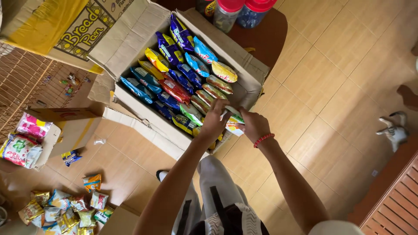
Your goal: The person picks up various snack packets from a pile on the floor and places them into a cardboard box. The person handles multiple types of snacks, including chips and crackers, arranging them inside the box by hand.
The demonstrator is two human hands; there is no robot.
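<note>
Near the middle of the frame, the left hand (214,122) and the right hand (254,125) met over the near corner of a large open brown cardboard box (135,37) that stood on the tan tiled floor (331,78). Both hands pinched a small white, green and orange foil snack packet (234,124) between them, the left grip closed on its left end and the right grip closed on its right end, with a red bead bracelet (263,139) around the right wrist. The packet hung just above the box's near edge, beside the packed contents.

Inside the box, rows of glossy snack bags (178,82) in blue, yellow, red and green stood on edge, tightly side by side. At the upper middle of the frame, two clear plastic jars with red lids (241,11) rested on a dark round wooden surface (265,37) behind the box. At the lower left, a loose heap of small snack packets (65,211) lay on the floor, well apart from the hands. At the far right, a small grey and white cat (394,128) lay on the tiles.
</note>
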